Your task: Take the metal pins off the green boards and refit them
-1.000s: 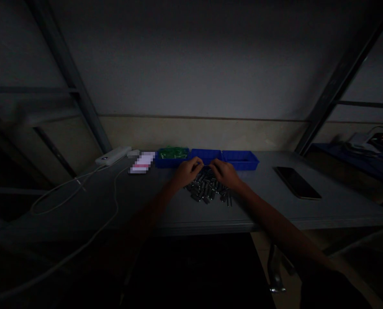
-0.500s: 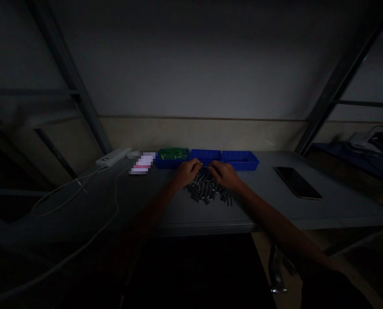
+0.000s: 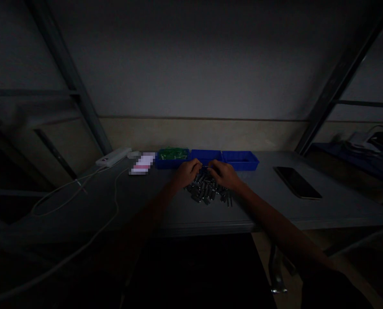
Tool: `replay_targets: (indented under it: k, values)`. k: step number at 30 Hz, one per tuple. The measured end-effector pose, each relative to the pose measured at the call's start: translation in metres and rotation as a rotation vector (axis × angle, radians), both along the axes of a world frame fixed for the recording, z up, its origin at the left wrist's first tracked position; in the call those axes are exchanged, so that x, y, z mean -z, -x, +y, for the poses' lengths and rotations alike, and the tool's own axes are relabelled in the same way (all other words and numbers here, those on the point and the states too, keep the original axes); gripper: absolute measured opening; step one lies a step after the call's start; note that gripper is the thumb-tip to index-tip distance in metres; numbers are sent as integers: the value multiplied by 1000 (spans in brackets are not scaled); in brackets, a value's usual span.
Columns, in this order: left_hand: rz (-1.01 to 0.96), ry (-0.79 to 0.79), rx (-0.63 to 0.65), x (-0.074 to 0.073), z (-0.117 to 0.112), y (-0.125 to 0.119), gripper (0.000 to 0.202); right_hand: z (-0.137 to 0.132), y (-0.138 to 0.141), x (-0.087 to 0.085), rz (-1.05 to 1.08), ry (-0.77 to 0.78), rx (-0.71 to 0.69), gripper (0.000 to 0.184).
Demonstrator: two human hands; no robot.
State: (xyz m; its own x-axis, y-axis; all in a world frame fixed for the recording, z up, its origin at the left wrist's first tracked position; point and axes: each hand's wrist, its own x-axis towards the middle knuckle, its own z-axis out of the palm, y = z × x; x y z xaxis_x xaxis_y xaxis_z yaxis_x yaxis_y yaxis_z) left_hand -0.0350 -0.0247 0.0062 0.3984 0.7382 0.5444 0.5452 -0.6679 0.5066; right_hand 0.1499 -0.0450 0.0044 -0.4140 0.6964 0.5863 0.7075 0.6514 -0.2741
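Observation:
A heap of small metal parts [image 3: 207,189], grey and shiny, several of them rod-like, lies on the grey table. Above its far side my left hand [image 3: 187,172] is closed, thumb and fingertips pinched together. Facing it, my right hand [image 3: 224,174] is closed in a similar pinch. Between the two sets of fingertips runs a thin, shiny metal piece [image 3: 205,166], held at both ends; its exact kind is too small and dark to make out. Just behind the hands stands the middle blue bin [image 3: 207,153].
A left blue bin [image 3: 167,163] holds a green plastic bag [image 3: 173,153]; a right blue bin [image 3: 241,165] adjoins the middle one. A phone [image 3: 297,183] lies at right. A white power strip [image 3: 113,157], cables and a blurred-out card [image 3: 142,164] are at left.
Both hands stay almost in place over the heap. The thin metal piece between the fingertips shows a little more clearly now.

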Motion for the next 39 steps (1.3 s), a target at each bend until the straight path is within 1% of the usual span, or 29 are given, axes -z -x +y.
replay_targets:
  k: [3,7,11,14,17,23,25,27,30,33,39]
  values:
    - [8,-5,3,-1,-1,0,24,1,0,1,-9,-16,-18,17]
    - [-33,0,19,1,-1,-1,15,3,0,1,-18,-17,-2,22]
    - [-51,5,44,3,-1,-1,14,3,0,1,-9,-29,20,24]
    - [-41,1,44,3,0,-1,11,2,0,0,2,-23,10,23]
    - [-25,-5,35,2,0,-1,13,-1,0,-1,33,-3,3,17]
    - [14,-2,20,0,-2,-1,25,1,-1,0,22,-37,-38,18]
    - [13,2,21,1,-2,-1,23,4,-1,2,2,-46,-17,20]
    - [-4,-1,20,3,-1,-1,18,6,-1,2,4,-51,35,22]
    - [-19,-8,26,4,0,-1,16,7,-2,3,18,-52,87,24]
    - [-15,-8,38,3,-1,-1,15,5,-2,2,12,-42,70,23]
    - [29,-11,6,-1,-4,-1,25,1,-1,1,35,-16,7,17]
